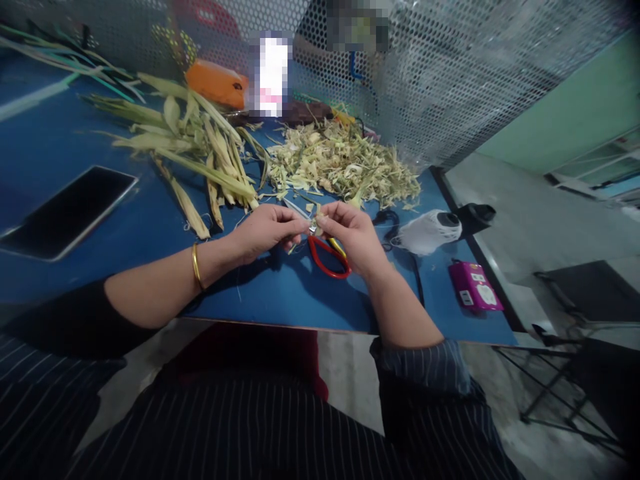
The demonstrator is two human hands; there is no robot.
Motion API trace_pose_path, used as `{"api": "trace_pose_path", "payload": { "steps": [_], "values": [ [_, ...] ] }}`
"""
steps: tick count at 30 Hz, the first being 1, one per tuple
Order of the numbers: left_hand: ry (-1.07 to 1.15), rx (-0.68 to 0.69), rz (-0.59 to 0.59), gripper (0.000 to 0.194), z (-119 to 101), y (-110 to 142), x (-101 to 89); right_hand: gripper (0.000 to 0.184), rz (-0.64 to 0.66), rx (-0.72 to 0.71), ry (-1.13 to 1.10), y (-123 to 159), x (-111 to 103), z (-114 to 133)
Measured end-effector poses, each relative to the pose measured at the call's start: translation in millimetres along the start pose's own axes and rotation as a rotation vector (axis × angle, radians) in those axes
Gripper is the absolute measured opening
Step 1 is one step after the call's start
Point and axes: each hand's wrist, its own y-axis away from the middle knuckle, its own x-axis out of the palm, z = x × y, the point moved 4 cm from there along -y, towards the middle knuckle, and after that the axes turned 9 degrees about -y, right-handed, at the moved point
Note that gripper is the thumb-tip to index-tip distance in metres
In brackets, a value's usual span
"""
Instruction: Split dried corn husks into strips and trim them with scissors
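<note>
My left hand (273,230) and my right hand (347,233) meet above the blue table (280,300), fingertips nearly touching. Both are closed in a pinch on a small pale piece of corn husk (319,212), partly hidden by the fingers. Thin threads hang below my left fingers. Under the hands lie scissors with red handles (330,267), their blades pointing away to the left. Just beyond is a heap of shredded husk scraps (345,163). Longer dried corn husks (215,150) lie to the left of it.
A dark-screened phone (70,210) lies at left. On the right are a white thread cone (427,232), a black cone (477,217) and a purple packet (475,287). An orange packet (215,85) and a blurred upright screen (273,77) stand before the perforated metal panel (425,100).
</note>
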Motion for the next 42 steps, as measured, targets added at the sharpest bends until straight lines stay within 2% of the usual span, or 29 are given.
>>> {"api": "trace_pose_path", "payload": {
  "steps": [4,8,14,16,18,20,22,24,25,29,32,37,42],
  "values": [
    [-0.037,-0.006,0.015,0.026,0,1,1.1,0.032,0.077,0.019,0.083,1,3,-1],
    [-0.023,-0.051,0.026,0.032,5,0,-0.1,0.031,0.134,0.081,0.061,1,1,-1],
    [0.105,-0.102,-0.213,0.035,10,-6,-18.6,0.026,0.338,0.275,0.096,4,-6,2],
    [0.148,-0.111,-0.272,0.029,9,-7,-22.9,0.029,0.238,0.206,0.036,-4,-18,6],
    [0.175,-0.114,-0.310,0.023,9,-6,-25.0,0.037,0.017,0.024,-0.077,-14,-36,13],
    [0.181,-0.109,-0.317,0.019,8,-6,-24.9,0.049,-0.111,-0.057,-0.109,-21,-48,14],
    [0.181,-0.113,-0.302,0.016,8,-6,-23.5,0.051,-0.194,-0.073,0.013,-23,-55,13],
    [0.188,-0.119,-0.290,0.015,8,-5,-22.1,0.044,-0.215,-0.091,0.271,-20,-54,14],
    [0.193,-0.118,-0.288,0.015,7,-5,-21.8,0.039,-0.178,-0.090,0.425,-17,-51,14],
    [0.216,-0.081,-0.327,0.013,4,-4,-25.7,0.032,0.170,0.019,0.963,-2,-31,9],
    [0.250,-0.042,-0.402,0.010,-1,-4,-35.4,0.031,0.225,0.008,1.245,5,-25,6],
    [0.332,0.059,-0.482,0.011,-20,-1,-60.2,0.056,0.247,-0.040,1.400,8,-20,4],
    [0.267,0.153,-0.600,0.011,-45,10,-91.2,0.051,0.289,-0.038,1.419,6,-16,3]
  ]
}}
